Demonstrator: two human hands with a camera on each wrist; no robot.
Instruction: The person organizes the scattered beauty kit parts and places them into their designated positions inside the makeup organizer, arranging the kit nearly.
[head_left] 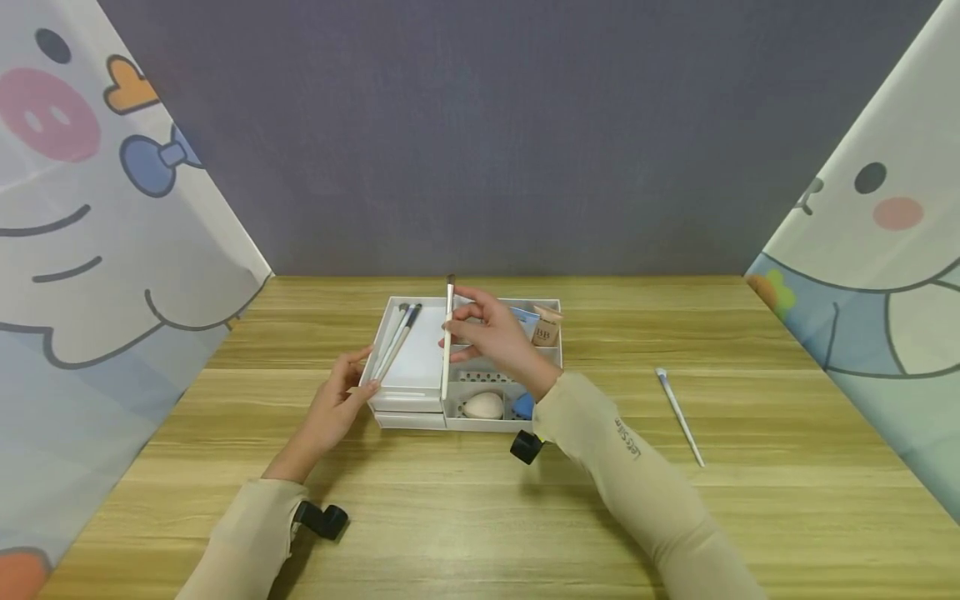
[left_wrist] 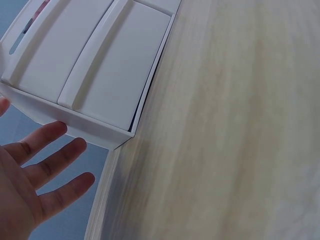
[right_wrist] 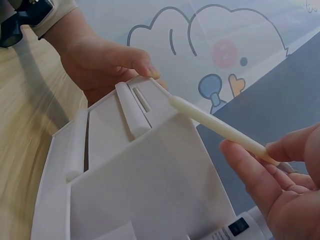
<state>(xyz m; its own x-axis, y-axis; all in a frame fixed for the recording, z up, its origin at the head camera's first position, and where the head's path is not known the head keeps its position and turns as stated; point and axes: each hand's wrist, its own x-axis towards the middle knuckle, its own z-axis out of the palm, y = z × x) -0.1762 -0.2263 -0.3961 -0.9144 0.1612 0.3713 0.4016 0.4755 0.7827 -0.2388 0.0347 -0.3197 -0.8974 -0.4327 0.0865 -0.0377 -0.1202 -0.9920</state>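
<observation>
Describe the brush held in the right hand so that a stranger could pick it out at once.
On the wooden table stands a white plastic organiser tray. Above its middle, the right hand pinches a slim white-handled makeup brush. Unlike the two grey-handled brushes lying inside the tray, it stands nearly upright, dark tip uppermost.

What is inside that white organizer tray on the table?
In the white organizer tray: two makeup brushes at the left, a beige sponge, a blue sponge and a small tube. The right hand, holding a white brush, covers the middle.
</observation>
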